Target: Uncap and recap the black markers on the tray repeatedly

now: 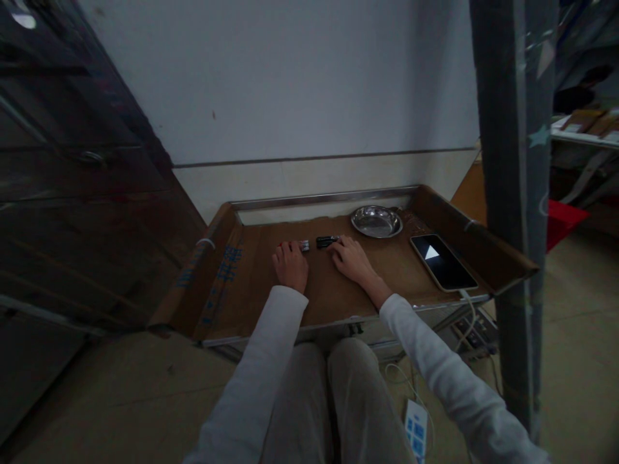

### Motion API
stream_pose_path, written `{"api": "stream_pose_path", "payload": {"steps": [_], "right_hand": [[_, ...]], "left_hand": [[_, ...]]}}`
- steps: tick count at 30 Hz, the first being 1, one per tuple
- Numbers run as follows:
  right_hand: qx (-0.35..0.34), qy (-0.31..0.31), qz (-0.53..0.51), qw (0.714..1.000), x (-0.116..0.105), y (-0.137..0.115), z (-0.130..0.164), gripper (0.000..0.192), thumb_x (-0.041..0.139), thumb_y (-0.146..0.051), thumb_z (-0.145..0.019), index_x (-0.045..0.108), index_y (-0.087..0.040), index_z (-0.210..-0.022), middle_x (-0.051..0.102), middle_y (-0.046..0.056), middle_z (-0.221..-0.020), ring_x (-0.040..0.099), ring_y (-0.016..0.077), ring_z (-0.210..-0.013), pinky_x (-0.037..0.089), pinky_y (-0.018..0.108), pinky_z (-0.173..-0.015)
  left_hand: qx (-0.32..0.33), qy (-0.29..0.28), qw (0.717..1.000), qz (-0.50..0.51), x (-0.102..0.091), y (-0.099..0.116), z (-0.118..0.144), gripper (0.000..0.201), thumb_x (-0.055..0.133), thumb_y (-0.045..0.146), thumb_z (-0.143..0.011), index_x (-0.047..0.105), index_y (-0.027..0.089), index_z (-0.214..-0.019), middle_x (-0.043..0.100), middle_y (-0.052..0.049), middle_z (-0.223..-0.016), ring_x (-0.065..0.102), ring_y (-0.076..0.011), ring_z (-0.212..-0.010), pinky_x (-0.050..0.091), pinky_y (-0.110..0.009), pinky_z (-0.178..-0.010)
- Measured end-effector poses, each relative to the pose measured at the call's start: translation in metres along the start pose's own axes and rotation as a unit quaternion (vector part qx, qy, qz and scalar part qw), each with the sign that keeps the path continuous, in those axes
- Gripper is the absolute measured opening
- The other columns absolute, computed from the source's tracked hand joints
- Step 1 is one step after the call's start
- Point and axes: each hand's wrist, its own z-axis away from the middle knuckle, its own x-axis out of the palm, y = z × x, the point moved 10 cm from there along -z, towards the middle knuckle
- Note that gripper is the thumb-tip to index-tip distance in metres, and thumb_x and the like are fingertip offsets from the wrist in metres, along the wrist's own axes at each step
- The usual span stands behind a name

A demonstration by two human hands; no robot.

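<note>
Two hands down on the cardboard-lined tray (271, 303), both near its middle, palms facing the surface. Left hand (291, 264): fingers curled in narrow, tips against a small light-ended object (304, 245) lying flat on the tray; can't tell if it's pinched or just touched. Right hand (353, 259): fingers loosely together, stretched forward, tips touching the end of a small black object (325, 241), which also lies flat on the tray; no closed grasp visible. The two small objects sit just beside each other, a narrow gap between, slightly toward the tray's far edge from centre. Both too small and dim to identify further.

Round metal dish (376, 222) at the tray's far side, right of the black object, apart from the right hand. Phone (443, 261) with lit screen lies flat at the tray's right end, a white cable (468, 303) running off the tray's near right edge. White sleeves on both arms, knees below the tray's near edge
</note>
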Motion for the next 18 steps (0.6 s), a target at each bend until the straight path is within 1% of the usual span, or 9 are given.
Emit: {"api": "stream_pose_path", "payload": {"steps": [5, 7, 10, 14, 16, 18], "right_hand": [[0.003, 0.001, -0.041, 0.999, -0.001, 0.004, 0.001, 0.026, 0.044, -0.016, -0.087, 0.063, -0.021, -0.104, 0.056, 0.011, -0.109, 0.049, 0.0243, -0.104, 0.037, 0.038, -0.088], [0.007, 0.013, -0.063, 0.998, -0.004, 0.007, 0.002, 0.025, 0.044, -0.016, -0.087, 0.063, -0.021, -0.102, 0.057, 0.010, -0.107, 0.050, 0.0235, -0.103, 0.038, 0.037, -0.088], [0.032, 0.045, -0.116, 0.992, -0.010, 0.016, 0.003, 0.025, 0.041, -0.017, -0.088, 0.063, -0.020, -0.101, 0.057, 0.009, -0.102, 0.053, 0.0210, -0.098, 0.040, 0.034, -0.086], [0.064, 0.080, -0.212, 0.972, -0.010, 0.031, 0.003, 0.026, 0.036, -0.020, -0.090, 0.061, -0.018, -0.098, 0.058, 0.008, -0.097, 0.055, 0.0178, -0.095, 0.041, 0.031, -0.088], [0.075, 0.087, -0.263, 0.958, -0.009, 0.035, 0.002, 0.024, 0.037, -0.024, -0.091, 0.060, -0.018, -0.095, 0.060, 0.007, -0.097, 0.055, 0.0169, -0.095, 0.041, 0.031, -0.088], [0.096, 0.084, -0.328, 0.936, -0.005, 0.038, 0.001, 0.026, 0.039, -0.032, -0.091, 0.060, -0.018, -0.094, 0.061, 0.006, -0.095, 0.056, 0.0157, -0.090, 0.043, 0.029, -0.084]], "left_hand": [[0.011, -0.008, 1.000, 0.000, 0.003, 0.001, 0.000, 0.016, 0.051, 0.025, -0.084, 0.055, 0.016, -0.097, 0.056, -0.016, -0.103, 0.048, -0.0323, -0.102, 0.039, -0.047, -0.085], [0.006, -0.007, 1.000, -0.001, 0.004, -0.002, 0.000, 0.017, 0.052, 0.028, -0.084, 0.055, 0.016, -0.097, 0.055, -0.016, -0.103, 0.048, -0.0329, -0.103, 0.039, -0.047, -0.085], [0.002, -0.005, 1.000, 0.006, 0.006, -0.004, 0.000, 0.019, 0.052, 0.032, -0.086, 0.056, 0.017, -0.095, 0.054, -0.017, -0.105, 0.047, -0.0336, -0.105, 0.039, -0.048, -0.085], [-0.003, 0.005, 1.000, 0.024, 0.003, -0.004, -0.002, 0.019, 0.047, 0.034, -0.089, 0.056, 0.018, -0.093, 0.058, -0.014, -0.099, 0.050, -0.0296, -0.101, 0.039, -0.044, -0.086], [-0.007, 0.002, 0.998, 0.062, 0.002, -0.003, -0.003, 0.019, 0.044, 0.034, -0.091, 0.055, 0.019, -0.095, 0.059, -0.011, -0.095, 0.054, -0.0254, -0.095, 0.041, -0.039, -0.083], [0.018, -0.020, 0.992, 0.124, 0.005, 0.004, -0.003, 0.021, 0.041, 0.035, -0.093, 0.055, 0.021, -0.098, 0.059, -0.008, -0.097, 0.057, -0.0208, -0.088, 0.044, -0.033, -0.078]]}}
